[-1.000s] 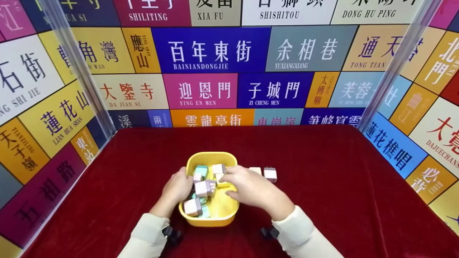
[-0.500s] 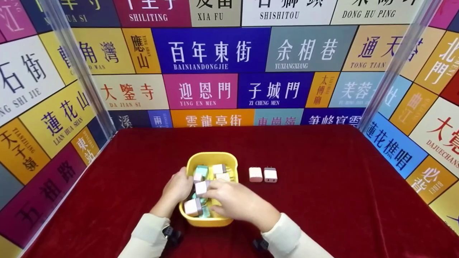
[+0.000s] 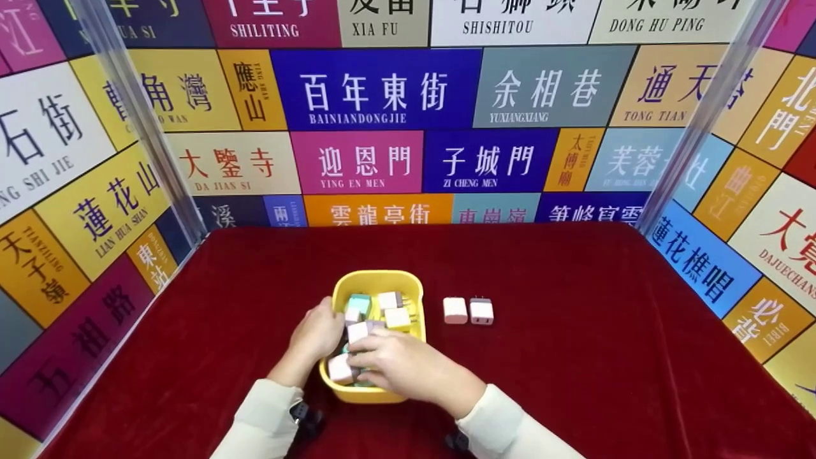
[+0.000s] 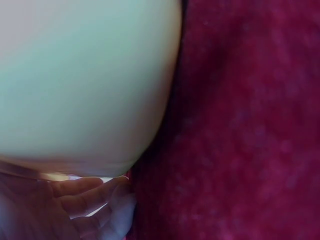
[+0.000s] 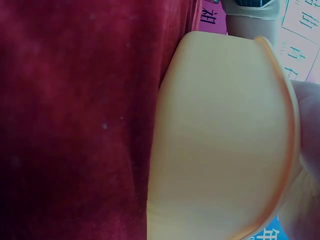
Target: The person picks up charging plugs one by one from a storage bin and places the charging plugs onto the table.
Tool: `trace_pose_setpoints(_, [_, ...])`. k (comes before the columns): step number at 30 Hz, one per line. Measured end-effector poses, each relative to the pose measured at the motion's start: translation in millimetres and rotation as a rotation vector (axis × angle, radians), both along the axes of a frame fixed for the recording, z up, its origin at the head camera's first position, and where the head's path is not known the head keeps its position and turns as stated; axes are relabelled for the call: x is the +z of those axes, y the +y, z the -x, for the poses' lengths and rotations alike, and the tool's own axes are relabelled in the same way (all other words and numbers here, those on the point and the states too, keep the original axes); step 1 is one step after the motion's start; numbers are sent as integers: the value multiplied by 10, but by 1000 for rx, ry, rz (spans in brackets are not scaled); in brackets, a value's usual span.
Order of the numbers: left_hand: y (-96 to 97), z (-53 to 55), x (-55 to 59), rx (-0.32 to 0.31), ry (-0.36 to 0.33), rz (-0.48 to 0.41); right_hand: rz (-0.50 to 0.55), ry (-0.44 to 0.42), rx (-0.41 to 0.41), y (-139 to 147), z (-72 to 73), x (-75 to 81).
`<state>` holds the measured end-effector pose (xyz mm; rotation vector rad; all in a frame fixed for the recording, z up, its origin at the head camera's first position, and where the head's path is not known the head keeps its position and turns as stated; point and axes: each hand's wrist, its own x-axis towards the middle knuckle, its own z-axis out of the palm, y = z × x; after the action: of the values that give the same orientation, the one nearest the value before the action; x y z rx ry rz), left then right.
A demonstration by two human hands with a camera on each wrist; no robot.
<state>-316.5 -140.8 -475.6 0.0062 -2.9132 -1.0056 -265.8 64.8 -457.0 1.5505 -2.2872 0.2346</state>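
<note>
Left hand (image 3: 320, 328) grips yellow bin (image 3: 370, 396); right hand (image 3: 400, 364) reaches inside, hold unclear. Work appears partial: two chargers (image 3: 455, 311) on tabletop (image 3: 548, 268), several other chargers (image 3: 398, 319) inside.

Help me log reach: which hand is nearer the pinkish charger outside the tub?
Right hand: over the tub, left of the charger; the left hand is farther left, holding the tub.

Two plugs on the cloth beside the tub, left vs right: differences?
Color: left plug is whitish with a pinkish near edge; right plug is white with a grey far band. Ports: right plug shows dark slots at its near end; left plug shows none. Shared: both lie on the cloth.
</note>
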Motion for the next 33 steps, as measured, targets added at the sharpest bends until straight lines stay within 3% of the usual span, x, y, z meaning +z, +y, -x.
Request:
trace_pose_setpoints(8, [-14, 9, -14, -2, -11, 6, 4, -76, -27, -3, 12, 16])
trace_pose_setpoints(14, [-14, -13, 9, -8, -13, 8, 27, -31, -79, -24, 13, 0])
trace_pose_setpoints(19, [-24, 14, -23, -5, -13, -1, 41, 8, -70, -30, 27, -19])
trace_pose_setpoints(29, [-129, 336, -423, -10, 38, 36, 18, 22, -48, 6, 35, 7])
trace_pose_setpoints(33, [-133, 350, -442, -3, 26, 26, 39, -12, -28, 16, 35, 16])
